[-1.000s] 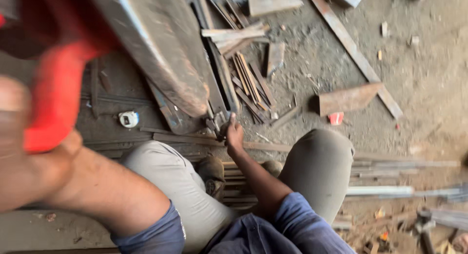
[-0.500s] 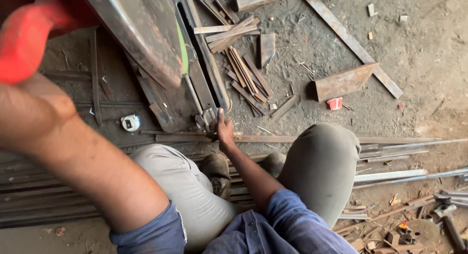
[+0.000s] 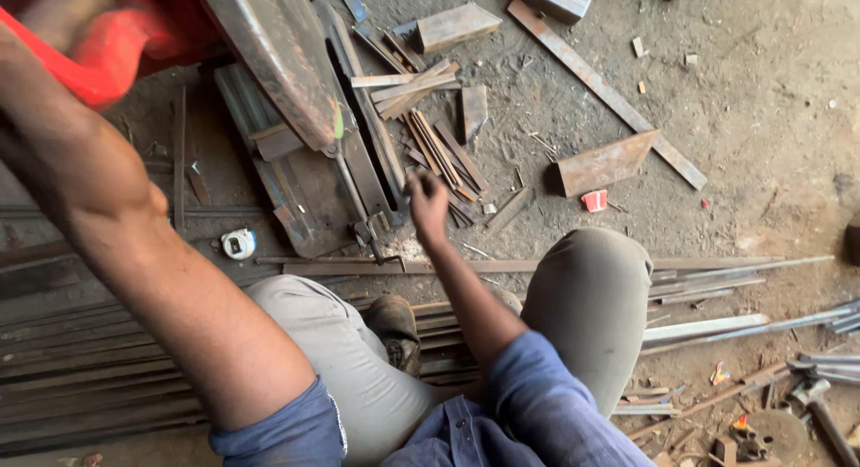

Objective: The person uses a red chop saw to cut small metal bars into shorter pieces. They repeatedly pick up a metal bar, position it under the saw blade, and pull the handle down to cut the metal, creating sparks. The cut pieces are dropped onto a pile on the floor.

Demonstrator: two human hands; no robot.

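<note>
Compared with a moment ago, the right hand is a little higher and more to the right; before, it pressed on the small metal pieces at the foot of the big machine, and now it is lifted just above the pile of thin metal strips, with the fingers curled together; the picture is blurred there, so I cannot tell if something small is inside the grip. The left hand is high at the top left corner, closed on a red handle; it has moved up and out of the middle of the view, so the lever seems raised.

The long grey blade arm of the machine lies slanted over the dirt floor; the strips are rusty brown, flat and short, lying fanned just right of its base; a small tape measure sits to the left, well apart.
</note>
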